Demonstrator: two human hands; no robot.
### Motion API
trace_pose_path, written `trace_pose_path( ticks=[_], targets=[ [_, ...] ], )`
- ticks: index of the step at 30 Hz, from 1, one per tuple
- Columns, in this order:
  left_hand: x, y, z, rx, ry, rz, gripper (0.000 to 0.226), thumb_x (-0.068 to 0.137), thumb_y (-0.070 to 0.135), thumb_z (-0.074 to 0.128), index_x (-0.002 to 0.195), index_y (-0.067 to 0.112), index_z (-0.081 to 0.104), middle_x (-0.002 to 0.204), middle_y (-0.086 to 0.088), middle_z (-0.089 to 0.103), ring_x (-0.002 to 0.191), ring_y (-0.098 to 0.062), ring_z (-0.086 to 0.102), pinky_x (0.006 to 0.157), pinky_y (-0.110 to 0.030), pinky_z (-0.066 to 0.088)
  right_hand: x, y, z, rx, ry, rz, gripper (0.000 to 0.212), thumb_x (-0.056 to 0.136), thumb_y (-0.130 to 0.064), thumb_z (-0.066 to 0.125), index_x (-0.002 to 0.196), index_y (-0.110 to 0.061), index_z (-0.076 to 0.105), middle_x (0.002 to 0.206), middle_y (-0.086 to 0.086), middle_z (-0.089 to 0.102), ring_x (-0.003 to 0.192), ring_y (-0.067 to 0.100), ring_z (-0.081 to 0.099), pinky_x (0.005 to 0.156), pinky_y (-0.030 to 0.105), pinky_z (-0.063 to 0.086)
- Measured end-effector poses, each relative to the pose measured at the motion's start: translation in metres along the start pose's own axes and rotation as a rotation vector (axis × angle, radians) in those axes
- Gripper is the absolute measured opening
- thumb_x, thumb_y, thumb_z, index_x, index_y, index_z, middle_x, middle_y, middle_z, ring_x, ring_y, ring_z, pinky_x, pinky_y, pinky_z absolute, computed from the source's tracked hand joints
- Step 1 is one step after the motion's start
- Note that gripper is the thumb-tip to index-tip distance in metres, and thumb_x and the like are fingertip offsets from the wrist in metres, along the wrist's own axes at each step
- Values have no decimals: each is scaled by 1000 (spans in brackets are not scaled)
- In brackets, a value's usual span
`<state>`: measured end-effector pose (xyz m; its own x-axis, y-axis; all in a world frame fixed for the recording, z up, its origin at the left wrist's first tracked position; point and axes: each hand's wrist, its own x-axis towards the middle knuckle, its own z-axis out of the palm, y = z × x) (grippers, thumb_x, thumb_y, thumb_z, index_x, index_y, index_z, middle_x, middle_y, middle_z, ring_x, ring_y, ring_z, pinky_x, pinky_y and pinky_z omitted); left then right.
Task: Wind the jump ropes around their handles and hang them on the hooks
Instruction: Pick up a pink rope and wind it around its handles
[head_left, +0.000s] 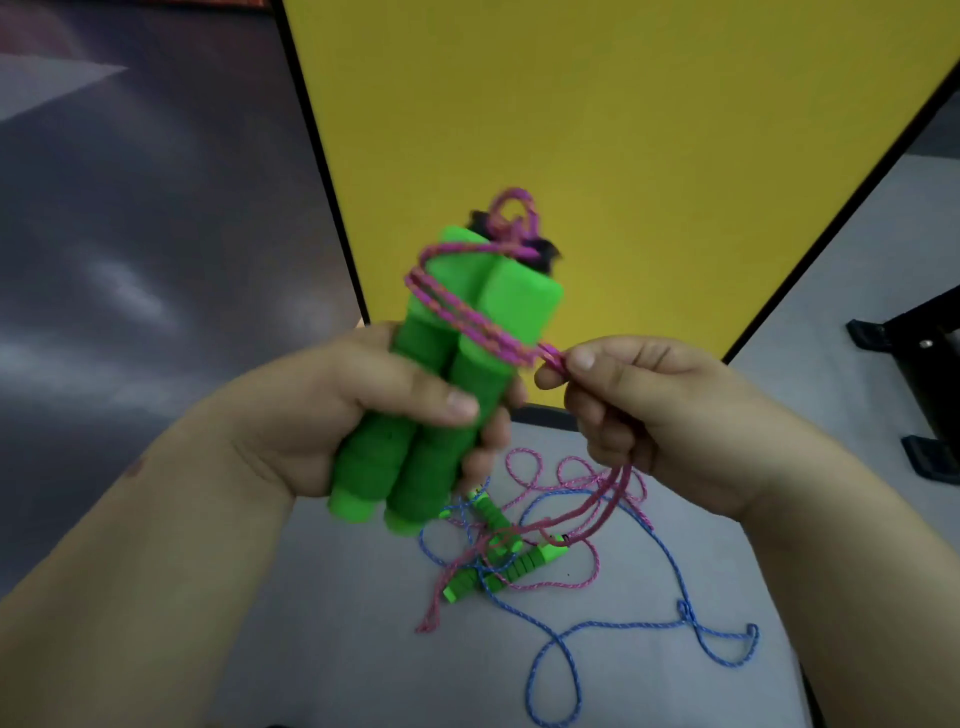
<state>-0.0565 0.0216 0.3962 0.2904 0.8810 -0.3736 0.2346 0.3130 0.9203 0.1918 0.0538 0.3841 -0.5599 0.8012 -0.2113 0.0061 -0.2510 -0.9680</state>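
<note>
I am gripping the pair of green handles (441, 395) in my left hand (332, 415), fingers and thumb curling round their foam-looking middles, and holding them upright above the desk (332, 623). The pink rope (467, 322) is crossing the upper part of the handles in a few slanting turns, with a small loop sticking up at the top. Further right, my right hand (639, 415) is pinching the doubled pink rope between thumb and forefinger, pulling it taut just beside the handles, while the slack is trailing down to the desk. Below, a second set of green handles (498, 561) is lying tangled with the blue rope (623, 623). I am judging the cord to be light, limp and slippery, so I am keeping tension on it close to the wrap; the handles look soft and easy to squeeze.
</note>
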Motion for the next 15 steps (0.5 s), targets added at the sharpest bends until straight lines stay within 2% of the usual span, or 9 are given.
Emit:
trace_pose_path(
  ticks=[2,3,4,6,8,9,11,13,15],
  targets=[
    [3,3,1,-312,112,27,30,69,11,81,98,9,73,81,-7,77,69,-20,75,63,-35,61,-1,-3,-4,182,-57,92,27,91,-25,57,96,-6,77,63,2,49,51,12,32,47,23,30],
    [2,7,4,-376,183,-10,21,77,4,75,98,5,73,81,-12,75,67,-22,74,63,-36,62,-1,-3,-6,234,-88,122,29,92,-22,55,101,-4,75,65,2,49,51,12,33,48,24,29],
    [3,7,7,-338,269,-34,14,83,1,72,97,3,72,81,-14,74,66,-23,73,65,-36,62,-2,-4,-6,261,-107,139,30,92,-21,53,105,-3,74,66,2,50,51,11,34,49,24,28],
    [10,1,10,-14,439,-92,4,85,3,72,89,3,71,77,-15,76,63,-23,72,69,-39,59,-2,-5,-5,247,-120,136,32,93,-20,53,108,-1,73,67,2,50,52,11,32,49,24,24],
    [13,-2,15,413,463,-166,7,81,12,76,84,8,71,72,-8,78,64,-23,75,70,-39,61,-2,-5,0,117,-109,108,30,96,-20,54,107,0,72,67,3,48,52,11,31,48,24,22],
    [13,-4,18,586,405,-209,9,79,16,75,85,11,71,71,-5,78,68,-22,77,71,-39,63,-1,-5,2,-11,-81,78,28,98,-21,55,104,0,73,66,3,47,52,12,31,48,25,23],
    [12,-5,24,761,202,-279,12,79,19,75,88,14,70,72,-2,79,71,-20,77,73,-40,64,-1,-4,5,-333,-8,-11,30,100,-31,61,94,-6,74,63,4,45,53,20,31,47,33,28],
    [7,-2,26,745,-53,-351,8,81,15,77,85,15,70,76,-5,80,69,-19,75,73,-36,62,-1,-4,7,-519,33,-99,38,90,-48,71,86,-10,73,62,13,45,58,26,31,52,41,29],
    [-1,4,24,565,-327,-411,13,83,7,79,83,16,71,83,-12,80,72,-22,73,75,-38,59,-3,-6,5,-475,92,-170,39,73,-53,79,78,-15,76,61,13,52,57,22,37,53,38,32]
  ],
)
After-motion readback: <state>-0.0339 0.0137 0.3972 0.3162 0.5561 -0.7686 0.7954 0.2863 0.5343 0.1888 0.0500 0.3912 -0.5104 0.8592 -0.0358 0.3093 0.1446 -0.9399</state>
